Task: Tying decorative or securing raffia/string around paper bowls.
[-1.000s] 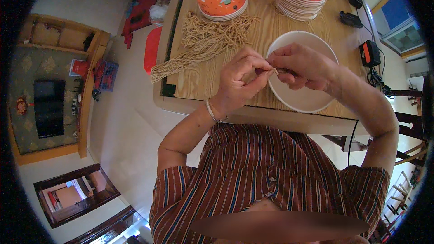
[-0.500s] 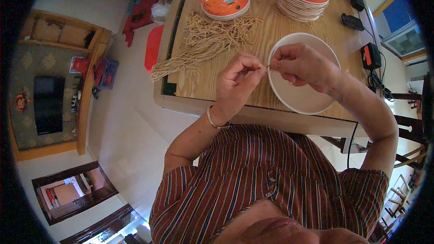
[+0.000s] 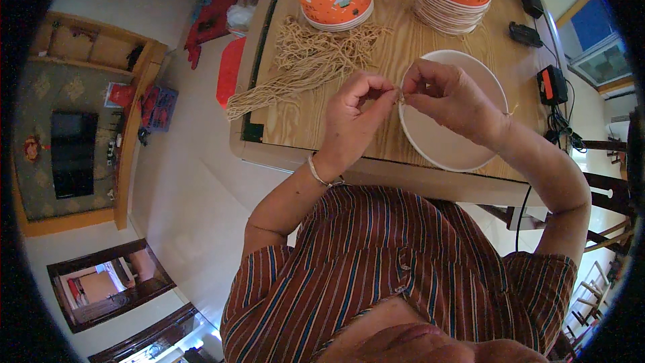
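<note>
My left hand [image 3: 356, 117] and my right hand [image 3: 453, 101] meet fingertip to fingertip at the left rim of a white paper tub [image 3: 457, 151]. Between them they pinch a thin tan cord [image 3: 401, 98], of which only a short bit shows. My right hand hangs over the tub's opening and hides part of its inside. Another cord end [image 3: 514, 109] sticks out by the tub's right side, near my right wrist. Left of my hands, a bundle of loose tan cords [image 3: 316, 60] lies spread on the wooden table.
Behind the cords stands an orange and green paper tub [image 3: 336, 3] with stacked rims. A taller stack of orange tubs [image 3: 453, 0], with cords hanging at its side, is at the back. Black adapters [image 3: 551, 85] and cables line the table's right edge.
My fingertips have shifted slightly at the tub's rim, and my right hand has curled and turned a little. The cord end on the tub's right side shows more clearly.
</note>
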Action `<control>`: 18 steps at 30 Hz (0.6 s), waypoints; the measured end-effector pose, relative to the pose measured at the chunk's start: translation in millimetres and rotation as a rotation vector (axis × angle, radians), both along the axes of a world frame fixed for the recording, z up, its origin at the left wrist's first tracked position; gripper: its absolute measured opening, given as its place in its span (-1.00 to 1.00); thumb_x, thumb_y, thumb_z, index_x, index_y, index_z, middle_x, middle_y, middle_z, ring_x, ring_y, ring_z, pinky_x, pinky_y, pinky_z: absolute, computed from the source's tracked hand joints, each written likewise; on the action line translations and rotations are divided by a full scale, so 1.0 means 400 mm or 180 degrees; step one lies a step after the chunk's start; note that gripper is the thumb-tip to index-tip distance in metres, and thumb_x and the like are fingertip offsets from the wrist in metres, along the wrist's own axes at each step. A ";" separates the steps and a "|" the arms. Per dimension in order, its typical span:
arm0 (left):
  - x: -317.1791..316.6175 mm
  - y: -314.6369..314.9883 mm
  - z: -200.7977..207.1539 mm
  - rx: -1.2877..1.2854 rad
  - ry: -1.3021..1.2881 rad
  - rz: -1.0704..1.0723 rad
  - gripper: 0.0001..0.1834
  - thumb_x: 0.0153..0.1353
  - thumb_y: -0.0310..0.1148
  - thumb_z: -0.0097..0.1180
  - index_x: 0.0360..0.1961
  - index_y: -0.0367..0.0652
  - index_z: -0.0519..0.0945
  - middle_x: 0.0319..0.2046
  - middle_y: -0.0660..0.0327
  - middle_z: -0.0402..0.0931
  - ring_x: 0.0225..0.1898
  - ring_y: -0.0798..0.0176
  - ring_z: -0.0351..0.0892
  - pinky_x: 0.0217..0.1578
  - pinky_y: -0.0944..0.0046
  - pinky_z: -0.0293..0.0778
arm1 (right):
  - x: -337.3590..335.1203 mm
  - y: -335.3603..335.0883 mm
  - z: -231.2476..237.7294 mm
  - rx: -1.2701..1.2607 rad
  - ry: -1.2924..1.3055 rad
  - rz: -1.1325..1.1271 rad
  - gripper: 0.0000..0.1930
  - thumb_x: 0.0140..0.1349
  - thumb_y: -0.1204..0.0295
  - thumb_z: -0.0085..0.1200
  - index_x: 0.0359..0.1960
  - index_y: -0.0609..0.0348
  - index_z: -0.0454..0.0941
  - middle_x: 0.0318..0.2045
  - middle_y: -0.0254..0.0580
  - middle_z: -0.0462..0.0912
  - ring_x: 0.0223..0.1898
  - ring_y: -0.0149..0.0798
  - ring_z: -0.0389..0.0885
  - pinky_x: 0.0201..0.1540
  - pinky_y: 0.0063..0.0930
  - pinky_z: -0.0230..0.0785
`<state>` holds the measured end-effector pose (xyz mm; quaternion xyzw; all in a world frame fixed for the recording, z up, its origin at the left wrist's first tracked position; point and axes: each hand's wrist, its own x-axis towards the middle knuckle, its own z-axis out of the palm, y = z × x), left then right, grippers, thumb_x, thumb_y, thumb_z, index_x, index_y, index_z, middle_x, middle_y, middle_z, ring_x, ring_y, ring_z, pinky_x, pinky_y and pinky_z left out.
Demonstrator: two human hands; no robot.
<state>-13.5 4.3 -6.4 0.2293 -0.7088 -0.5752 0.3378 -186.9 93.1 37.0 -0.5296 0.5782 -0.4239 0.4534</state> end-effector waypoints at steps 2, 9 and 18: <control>-0.003 0.001 -0.001 0.0132 0.0061 -0.0023 -0.94 0.20 -0.58 0.16 -0.30 -0.26 0.56 -0.33 0.30 0.45 -0.29 0.48 0.48 -0.24 0.46 0.44 | 0.001 0.001 -0.030 -0.0343 0.0154 -0.0081 -0.92 0.22 0.53 0.10 -0.29 0.19 0.47 -0.51 -0.42 0.48 -0.49 -0.57 0.42 -0.46 -0.60 0.32; -0.005 0.005 0.003 0.0313 -0.0061 -0.0042 -0.94 0.22 -0.55 0.17 -0.29 -0.27 0.57 -0.35 0.34 0.46 -0.32 0.53 0.47 -0.27 0.50 0.44 | 0.009 0.011 -0.016 -0.0467 0.0822 -0.0290 -0.88 0.17 0.53 0.12 -0.28 0.24 0.46 -0.53 -0.13 0.56 -0.46 -0.37 0.55 -0.38 -0.40 0.43; -0.007 0.009 0.003 0.0860 -0.0132 -0.0079 -0.93 0.26 -0.50 0.14 -0.24 -0.20 0.59 -0.32 0.37 0.56 -0.28 0.52 0.49 -0.22 0.46 0.45 | 0.012 0.013 -0.007 -0.0471 0.0856 -0.0333 -0.87 0.18 0.50 0.13 -0.30 0.25 0.45 -0.51 -0.12 0.59 -0.46 -0.28 0.58 -0.36 -0.38 0.44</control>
